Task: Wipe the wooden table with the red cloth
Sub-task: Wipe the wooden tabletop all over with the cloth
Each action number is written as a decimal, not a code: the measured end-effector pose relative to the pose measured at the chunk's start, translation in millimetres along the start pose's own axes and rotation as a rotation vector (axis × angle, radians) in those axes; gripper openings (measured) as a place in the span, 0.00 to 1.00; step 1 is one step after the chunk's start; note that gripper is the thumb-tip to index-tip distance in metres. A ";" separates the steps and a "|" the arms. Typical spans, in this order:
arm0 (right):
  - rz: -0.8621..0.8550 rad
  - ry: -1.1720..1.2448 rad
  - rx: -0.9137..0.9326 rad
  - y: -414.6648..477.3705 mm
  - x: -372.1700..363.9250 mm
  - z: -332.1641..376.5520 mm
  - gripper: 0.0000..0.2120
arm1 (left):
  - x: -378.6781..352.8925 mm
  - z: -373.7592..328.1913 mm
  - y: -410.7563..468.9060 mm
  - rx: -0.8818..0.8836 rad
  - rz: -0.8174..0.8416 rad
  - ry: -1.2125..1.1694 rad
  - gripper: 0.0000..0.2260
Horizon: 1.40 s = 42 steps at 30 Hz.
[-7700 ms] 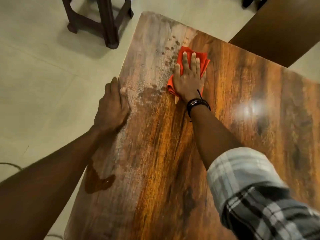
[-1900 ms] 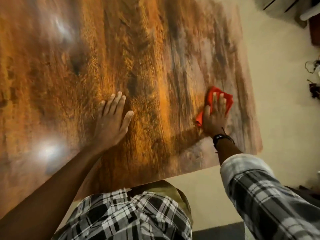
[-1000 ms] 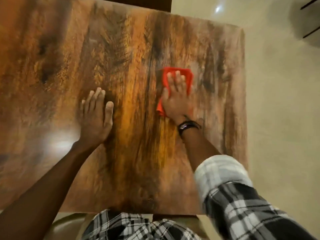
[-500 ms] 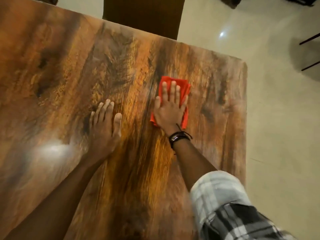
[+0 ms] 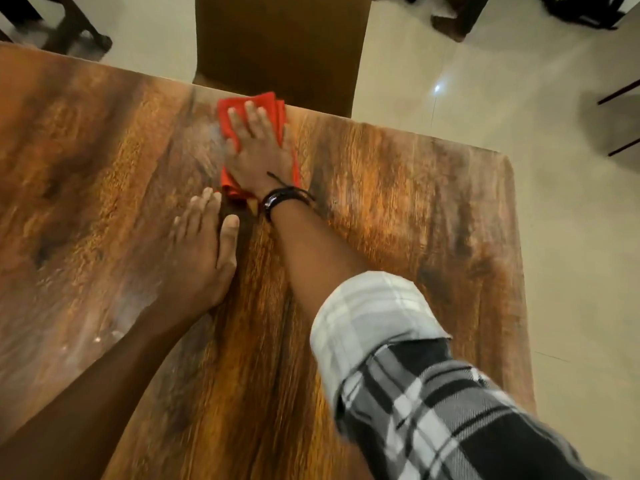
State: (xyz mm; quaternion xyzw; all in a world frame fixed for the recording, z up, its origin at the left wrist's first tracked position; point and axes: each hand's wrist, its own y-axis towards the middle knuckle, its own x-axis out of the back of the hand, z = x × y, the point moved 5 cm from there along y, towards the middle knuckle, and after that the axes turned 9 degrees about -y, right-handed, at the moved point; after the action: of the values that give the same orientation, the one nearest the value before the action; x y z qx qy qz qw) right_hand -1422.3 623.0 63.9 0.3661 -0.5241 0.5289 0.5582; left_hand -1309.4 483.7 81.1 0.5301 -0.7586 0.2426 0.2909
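At twelve o'clock on the desk (image 5: 415,209), head view, the red cloth (image 5: 273,103) lies at the far edge, long axis running twelve to six. The right hand (image 5: 259,150) presses it flat with straight fingers. The left hand (image 5: 201,251) rests open at seven o'clock of the cloth, holding nothing. The next stroke probably has to go sideways or back toward six.

floor (image 5: 571,237) — pale glossy tiles, light glint (image 5: 437,88) | chair back (image 5: 280,46) — brown, top centre | dark wooden legs (image 5: 76,26) top left
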 end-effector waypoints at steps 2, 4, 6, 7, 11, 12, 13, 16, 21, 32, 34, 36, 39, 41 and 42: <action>-0.014 0.022 -0.117 1.5 12.4 -53.8 0.27 | -5.8 -4.4 5.7 -0.022 0.036 -0.034 0.33; -0.036 0.057 -0.297 -13.1 16.8 -131.0 0.28 | -12.0 -7.0 10.2 -0.043 0.059 -0.048 0.34; -0.087 0.041 -0.463 -42.3 17.8 -203.0 0.30 | -18.3 -6.1 15.3 -0.039 0.092 -0.059 0.33; -0.123 0.003 -0.516 -57.4 18.2 -225.9 0.31 | -20.3 -4.9 17.8 -0.041 0.103 -0.055 0.32; -0.111 0.011 -0.652 -74.2 22.7 -214.7 0.29 | -19.9 5.6 30.0 -0.079 0.077 -0.050 0.32; -0.103 0.031 -0.657 -65.1 22.7 -196.2 0.29 | -16.6 9.3 34.0 -0.086 0.057 -0.065 0.32; -0.096 0.006 -0.615 -51.0 19.3 -173.1 0.29 | -11.8 13.1 36.7 -0.091 0.036 -0.077 0.32; -0.086 -0.006 -0.413 -0.5 10.7 -87.0 0.29 | 9.9 22.4 40.2 -0.082 -0.054 -0.078 0.30; -0.080 -0.148 -0.099 58.0 -5.8 44.7 0.28 | 32.7 49.4 43.9 -0.100 -0.230 -0.014 0.24; -0.092 0.070 -0.214 -43.2 19.4 -168.6 0.27 | -84.6 -63.1 -6.6 -0.196 0.014 -0.011 0.30; -0.143 0.017 -0.290 -65.8 24.1 -240.4 0.30 | -107.3 -76.5 -18.8 -0.199 0.036 -0.030 0.30; -0.187 -0.056 -0.416 -81.9 32.9 -315.8 0.33 | -113.6 -78.5 -23.2 -0.175 -0.018 -0.042 0.29; -0.159 -0.077 -0.531 -96.2 44.4 -394.0 0.33 | -117.8 -79.6 -25.2 -0.215 -0.097 0.024 0.28; -0.174 -0.095 -0.479 -105.6 41.3 -396.9 0.30 | -121.2 -77.1 -24.0 -0.239 -0.112 0.085 0.27; -0.185 -0.093 -0.439 -118.0 40.2 -385.4 0.31 | -122.8 -77.5 -24.4 -0.248 -0.116 0.102 0.27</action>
State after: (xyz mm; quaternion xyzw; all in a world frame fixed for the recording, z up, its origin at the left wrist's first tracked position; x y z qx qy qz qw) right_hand -1235.5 982.2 49.8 0.3065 -0.6160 0.3317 0.6454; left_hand -1239.0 609.8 52.0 0.5200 -0.7350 0.1564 0.4061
